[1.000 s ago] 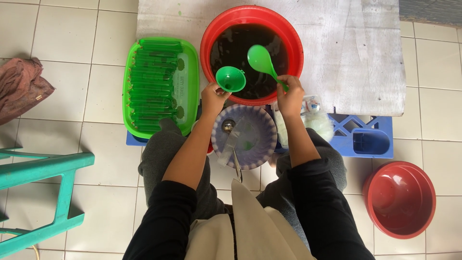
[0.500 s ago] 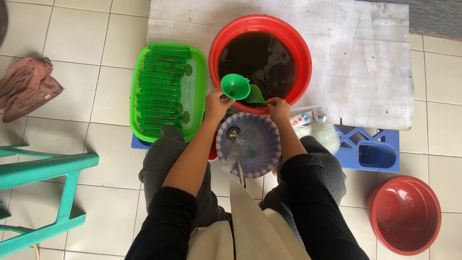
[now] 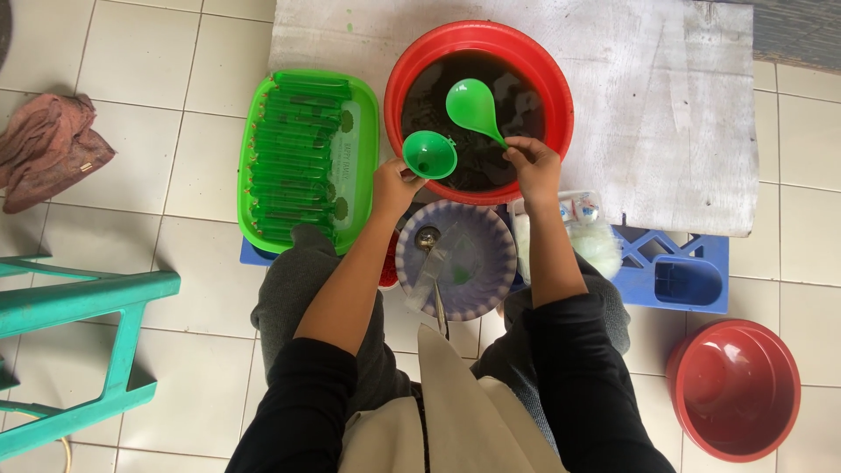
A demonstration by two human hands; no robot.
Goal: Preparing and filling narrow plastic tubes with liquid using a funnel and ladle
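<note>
Seen from the head camera, pale square floor tiles (image 3: 131, 114) fill the scene, with a worn grey-white board serving as a low desk (image 3: 666, 114) at the top and a blue plastic crate (image 3: 683, 271) under its near edge.

On the desk stands a red basin (image 3: 412, 66) filled with dark liquid. The left hand (image 3: 396, 186) is closed around the stem of a green funnel (image 3: 429, 154), holding it upright over the basin's near rim. The right hand (image 3: 531, 166) pinches the handle of a green ladle (image 3: 473, 107), whose bowl hangs above the dark liquid, just beside the funnel but not touching it.

Left of the basin, a bright green rectangular tray (image 3: 307, 158) holds rows of long, slim filled green packets, with a pale strip label along its right side. Just below the basin, between the knees, lies a purple-rimmed round dish (image 3: 482, 254) with a metal spoon (image 3: 429, 254) and a clear plastic bag in it. A clear packet with small coloured marks (image 3: 574, 210) sits beside the right wrist.

A second, empty red basin (image 3: 736, 390) rests on the floor at lower right, a teal stool (image 3: 79, 342) at left, and a crumpled brownish cloth (image 3: 48, 149) at upper left.
</note>
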